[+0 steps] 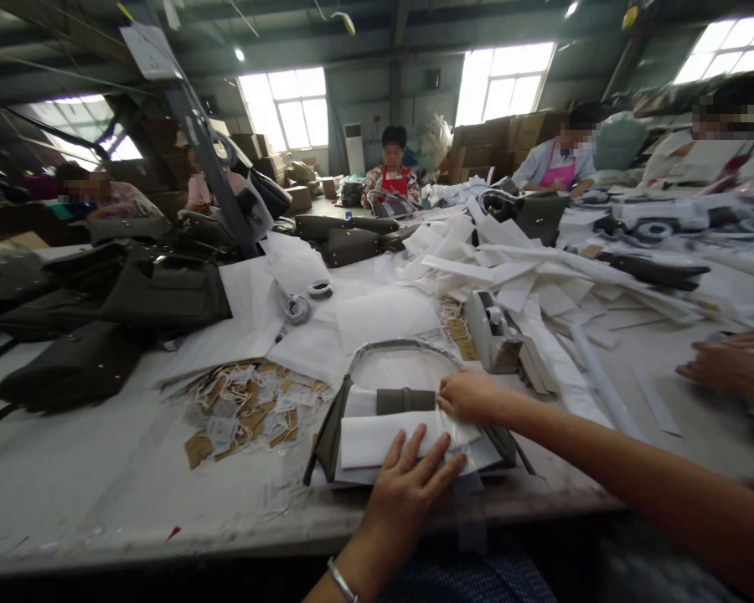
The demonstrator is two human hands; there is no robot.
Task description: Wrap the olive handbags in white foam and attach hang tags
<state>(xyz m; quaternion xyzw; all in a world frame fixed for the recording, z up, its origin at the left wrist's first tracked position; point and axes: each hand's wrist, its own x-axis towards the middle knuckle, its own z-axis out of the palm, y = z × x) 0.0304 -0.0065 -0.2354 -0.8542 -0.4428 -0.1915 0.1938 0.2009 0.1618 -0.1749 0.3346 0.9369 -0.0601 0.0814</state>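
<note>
A dark olive handbag (330, 431) lies flat at the near edge of the table, its curved handle (402, 347) pointing away from me. White wrapping paper (370, 441) covers its front. My left hand (408, 481) rests flat on that paper with fingers spread. My right hand (468, 395) is closed in a pinch on the paper's edge, beside the bag's olive strap tab (405, 400).
Cardboard hang tags with strings (245, 406) lie left of the bag. A grey tape dispenser (493, 331) stands behind it. Tape rolls (296, 308), white paper sheets (386, 316) and dark bags (163, 293) fill the table. Another person's hands (732, 364) rest at right; several workers sit beyond.
</note>
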